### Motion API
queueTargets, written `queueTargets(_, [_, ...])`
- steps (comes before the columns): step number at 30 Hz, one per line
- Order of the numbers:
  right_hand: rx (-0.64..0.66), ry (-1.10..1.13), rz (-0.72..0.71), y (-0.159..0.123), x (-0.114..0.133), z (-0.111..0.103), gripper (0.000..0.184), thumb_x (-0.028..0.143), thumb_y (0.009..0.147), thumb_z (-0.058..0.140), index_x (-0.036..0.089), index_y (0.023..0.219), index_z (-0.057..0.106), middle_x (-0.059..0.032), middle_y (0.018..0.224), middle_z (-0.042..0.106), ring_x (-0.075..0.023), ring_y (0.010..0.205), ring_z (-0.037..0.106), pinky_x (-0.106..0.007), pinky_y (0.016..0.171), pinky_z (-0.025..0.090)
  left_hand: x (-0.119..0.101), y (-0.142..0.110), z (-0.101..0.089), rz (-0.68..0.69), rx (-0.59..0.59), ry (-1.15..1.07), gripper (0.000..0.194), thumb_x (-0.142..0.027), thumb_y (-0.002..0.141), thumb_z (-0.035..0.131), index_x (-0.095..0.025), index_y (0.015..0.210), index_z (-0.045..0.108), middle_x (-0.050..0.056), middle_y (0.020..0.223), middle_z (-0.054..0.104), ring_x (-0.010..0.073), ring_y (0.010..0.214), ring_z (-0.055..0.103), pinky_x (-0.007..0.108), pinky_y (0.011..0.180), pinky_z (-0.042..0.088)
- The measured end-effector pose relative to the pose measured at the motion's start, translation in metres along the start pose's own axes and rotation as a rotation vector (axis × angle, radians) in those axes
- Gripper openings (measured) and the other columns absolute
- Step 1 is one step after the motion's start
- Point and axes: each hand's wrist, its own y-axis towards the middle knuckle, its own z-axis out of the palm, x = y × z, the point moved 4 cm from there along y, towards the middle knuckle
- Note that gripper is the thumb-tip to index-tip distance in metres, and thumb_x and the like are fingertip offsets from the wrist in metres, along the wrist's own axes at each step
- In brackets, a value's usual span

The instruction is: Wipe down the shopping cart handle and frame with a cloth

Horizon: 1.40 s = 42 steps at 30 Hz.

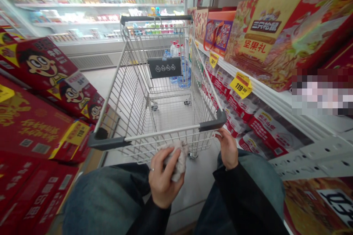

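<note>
A grey, crumpled cleaning cloth [179, 161] is in my left hand [165, 176], whose fingers are wrapped over it. That hand presses the cloth to the wire end of a metal shopping cart [165, 134], just below its top rail. My right hand [228, 148] is at the cart's near right corner, under the dark plastic corner piece [213, 120]. Its fingers are curled in and pinch the wire edge there. Inside the cart, a dark sign plate [164, 67] hangs at the far end, and the basket's wire bottom shows bare.
Red gift cartons [33, 117] are stacked close on the left. To the right runs a shelf with boxed snacks [264, 36], price tags [241, 85] and packs of bottles [273, 128] underneath. A lit refrigerated display [96, 5] stands beyond the cart. My knees flank the cart's near end.
</note>
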Motion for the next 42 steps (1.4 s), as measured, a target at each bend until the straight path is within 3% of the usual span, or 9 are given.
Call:
queueTargets(3, [0.005, -0.013, -0.005, -0.001, 0.001, 0.000, 0.025, 0.039, 0.090, 0.062, 0.023, 0.095, 0.081, -0.0065, 0.108, 0.078, -0.0249, 0.106, 0.065, -0.037, 0.087, 0.047, 0.002, 0.003, -0.010, -0.004, -0.075, 0.029, 0.051, -0.009, 0.080, 0.076, -0.020, 0.129, 0.067, 0.014, 0.126, 0.065, 0.0279, 0.118, 0.063, 0.045, 0.104, 0.052])
queueTargets(7, [0.021, -0.077, -0.033, 0.000, 0.001, 0.000, 0.028, 0.041, 0.092, 0.059, 0.023, 0.098, 0.080, -0.0066, 0.109, 0.077, -0.0244, 0.105, 0.066, -0.037, 0.087, 0.049, 0.004, -0.003, -0.003, -0.010, -0.013, 0.022, 0.046, -0.012, 0.082, 0.073, -0.019, 0.127, 0.068, 0.014, 0.124, 0.064, 0.0281, 0.117, 0.062, 0.044, 0.102, 0.054])
queueTargets(12, [0.022, -0.240, -0.073, 0.001, -0.004, -0.005, 0.028, 0.042, 0.083, 0.078, 0.021, 0.102, 0.075, -0.0055, 0.100, 0.078, -0.0239, 0.097, 0.069, -0.038, 0.090, 0.052, 0.006, -0.003, -0.009, -0.073, -0.050, 0.014, 0.051, -0.012, 0.080, 0.077, -0.021, 0.129, 0.066, 0.012, 0.123, 0.065, 0.0256, 0.114, 0.064, 0.041, 0.101, 0.055])
queueTargets(16, [0.007, -0.449, -0.249, -0.003, -0.005, -0.010, 0.034, 0.041, 0.083, 0.080, 0.021, 0.108, 0.070, -0.0059, 0.103, 0.073, -0.0201, 0.086, 0.067, -0.039, 0.085, 0.055, 0.011, -0.002, -0.024, -0.084, -0.128, 0.055, 0.055, -0.014, 0.078, 0.081, -0.020, 0.130, 0.065, 0.013, 0.124, 0.064, 0.0273, 0.115, 0.064, 0.044, 0.102, 0.054])
queueTargets(20, [0.054, -0.710, -0.462, -0.008, -0.001, -0.009, 0.030, 0.035, 0.090, 0.074, 0.020, 0.115, 0.067, -0.0070, 0.107, 0.068, -0.0194, 0.087, 0.065, -0.041, 0.085, 0.056, 0.012, -0.010, -0.015, -0.117, -0.056, 0.043, 0.049, -0.015, 0.080, 0.078, -0.019, 0.127, 0.066, 0.013, 0.124, 0.063, 0.0273, 0.116, 0.062, 0.044, 0.101, 0.055])
queueTargets(28, [-0.081, -0.800, -0.780, -0.023, 0.021, 0.010, 0.025, 0.023, 0.085, 0.077, 0.019, 0.108, 0.068, -0.0065, 0.099, 0.064, -0.0204, 0.090, 0.064, -0.029, 0.061, 0.056, 0.016, -0.006, -0.033, -0.163, -0.147, 0.044, 0.052, -0.016, 0.080, 0.079, -0.019, 0.129, 0.064, 0.013, 0.126, 0.062, 0.0275, 0.118, 0.061, 0.045, 0.104, 0.053])
queueTargets(33, [-0.050, -0.824, -0.771, -0.023, 0.018, 0.012, 0.016, 0.021, 0.090, 0.071, 0.018, 0.105, 0.068, -0.0079, 0.101, 0.066, -0.0195, 0.089, 0.064, -0.030, 0.064, 0.056, 0.020, -0.012, -0.031, -0.154, -0.039, 0.026, 0.047, -0.016, 0.082, 0.076, -0.019, 0.128, 0.065, 0.012, 0.124, 0.063, 0.0264, 0.117, 0.061, 0.042, 0.102, 0.054])
queueTargets(38, [-0.046, -0.850, -0.718, -0.020, 0.013, 0.008, 0.014, 0.026, 0.092, 0.067, 0.018, 0.103, 0.068, -0.0080, 0.101, 0.065, -0.0202, 0.090, 0.064, -0.032, 0.068, 0.057, 0.031, -0.010, -0.048, -0.190, -0.183, 0.090, 0.055, -0.017, 0.078, 0.081, -0.020, 0.130, 0.064, 0.013, 0.126, 0.063, 0.0277, 0.116, 0.062, 0.045, 0.103, 0.053])
queueTargets(42, [-0.066, -0.869, -0.760, -0.021, 0.011, 0.008, 0.019, 0.024, 0.091, 0.066, 0.017, 0.109, 0.067, -0.0101, 0.106, 0.065, -0.0222, 0.095, 0.063, -0.033, 0.071, 0.056, 0.036, -0.016, -0.043, -0.195, -0.140, 0.091, 0.050, -0.019, 0.079, 0.081, -0.019, 0.126, 0.065, 0.013, 0.123, 0.064, 0.0271, 0.113, 0.062, 0.043, 0.100, 0.053])
